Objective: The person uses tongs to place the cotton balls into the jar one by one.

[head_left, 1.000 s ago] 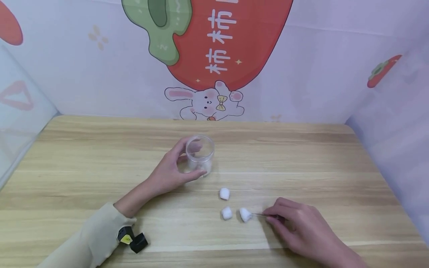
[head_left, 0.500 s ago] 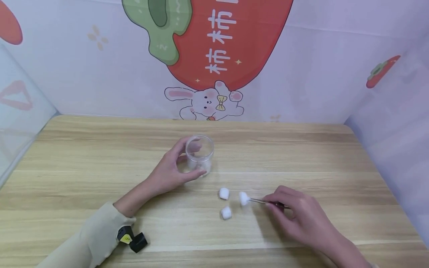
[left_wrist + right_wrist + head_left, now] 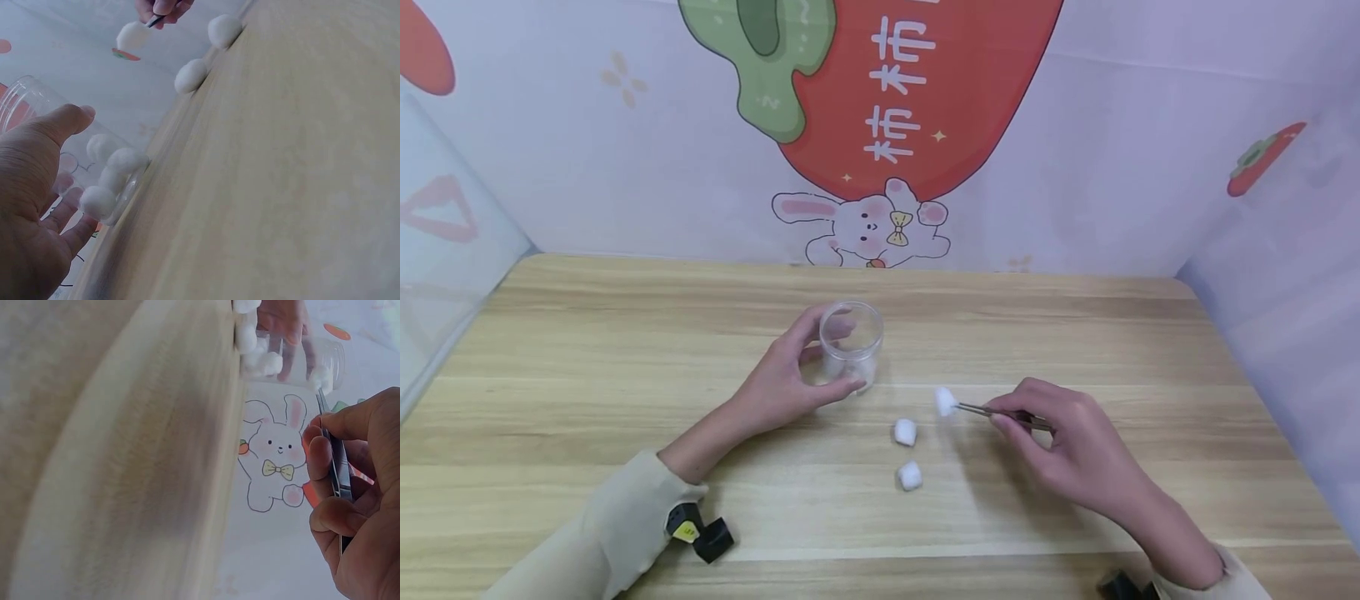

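Observation:
My left hand holds a clear, lidless jar upright on the table, thumb on the near side and fingers round the far side. Several white cotton balls lie at its bottom in the left wrist view. With my right hand I grip metal tweezers, whose tips pinch a cotton ball in the air, right of the jar and apart from it. Two more cotton balls sit on the table in front of the jar, a farther one and a nearer one.
The wooden table ends at a printed cloth backdrop behind, with cloth at both sides. A black device is at the left cuff, and another black device at the right cuff.
My right hand has lifted the tweezers and their cotton ball off the table and away from me, past the two loose balls. The left hand and jar have stayed in place.

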Tool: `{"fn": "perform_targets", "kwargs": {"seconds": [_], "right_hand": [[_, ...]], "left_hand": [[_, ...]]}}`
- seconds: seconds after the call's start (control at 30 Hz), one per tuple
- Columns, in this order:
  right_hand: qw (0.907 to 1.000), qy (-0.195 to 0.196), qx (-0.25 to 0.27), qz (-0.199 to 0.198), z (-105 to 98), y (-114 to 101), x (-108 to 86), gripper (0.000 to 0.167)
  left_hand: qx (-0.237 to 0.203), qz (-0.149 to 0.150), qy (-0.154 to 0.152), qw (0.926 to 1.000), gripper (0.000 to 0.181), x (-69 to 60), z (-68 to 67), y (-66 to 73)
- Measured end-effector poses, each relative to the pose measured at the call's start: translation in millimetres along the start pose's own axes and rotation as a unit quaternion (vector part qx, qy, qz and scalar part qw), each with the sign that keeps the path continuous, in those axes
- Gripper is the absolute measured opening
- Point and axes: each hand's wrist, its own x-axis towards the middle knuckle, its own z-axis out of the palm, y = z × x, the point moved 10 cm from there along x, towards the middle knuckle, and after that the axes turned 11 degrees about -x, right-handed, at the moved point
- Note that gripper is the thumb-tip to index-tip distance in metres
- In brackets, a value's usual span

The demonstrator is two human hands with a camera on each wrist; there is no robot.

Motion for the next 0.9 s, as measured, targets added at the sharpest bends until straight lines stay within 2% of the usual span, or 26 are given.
{"fn": "perform_targets", "kwargs": {"seconds": [0.47, 0.9], "right_hand": [[0.9989, 0.041, 0.013, -0.017, -14.4, -3.4, 30.8, 0.028], [0.9985, 0.042, 0.029, -0.022, -10.2, -10.5, 48.9, 0.023]], "left_hand": [[-0.009, -0.001, -0.001, 1.0, 0.086, -0.6, 0.3, -0.8], [-0.008, 0.0, -0.003, 1.0, 0.085, -0.1, 0.1, -0.7]]}}
